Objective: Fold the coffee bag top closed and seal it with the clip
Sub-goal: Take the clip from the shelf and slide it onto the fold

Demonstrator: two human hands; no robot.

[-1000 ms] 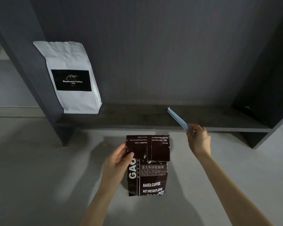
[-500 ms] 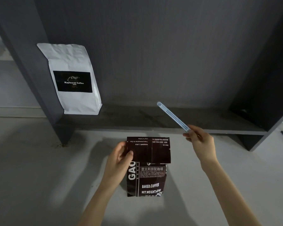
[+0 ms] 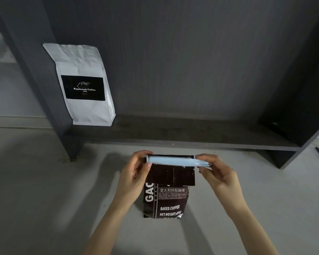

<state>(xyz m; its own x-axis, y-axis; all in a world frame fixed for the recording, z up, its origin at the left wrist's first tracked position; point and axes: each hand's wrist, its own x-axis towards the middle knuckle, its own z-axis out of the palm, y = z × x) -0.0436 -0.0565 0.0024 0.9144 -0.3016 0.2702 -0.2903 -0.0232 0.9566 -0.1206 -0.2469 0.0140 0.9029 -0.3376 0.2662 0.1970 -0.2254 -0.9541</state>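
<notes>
Since half a second ago our right hand (image 3: 219, 173) has carried the clip (image 3: 177, 161) down from in front of the shelf to the top of the bag (image 3: 166, 201), and our left hand (image 3: 134, 172) has shifted up from the flap's side to meet the clip's near end.

Nearest us, both forearms reach forward over the pale floor (image 3: 35, 190). Between them stands the dark bag, upright on the floor, its top folded forward into a flap (image 3: 171, 175) that hangs over the front print. We pinch the pale blue clip at both ends: left fingers closed round its left end and the bag's top corner, right thumb and fingers closed on its right end, which sticks out just past the bag's edge. Between our two grips the clip lies level along the fold line, touching the bag's top. Whether it already clamps the fold or only rests against it, we cannot tell.

Beyond our hands runs a low dark shelf (image 3: 182, 133). Far to the left of the left grip, a white bag (image 3: 81, 61) with a black label stands on that shelf, leaning against the side post (image 3: 35, 70).
</notes>
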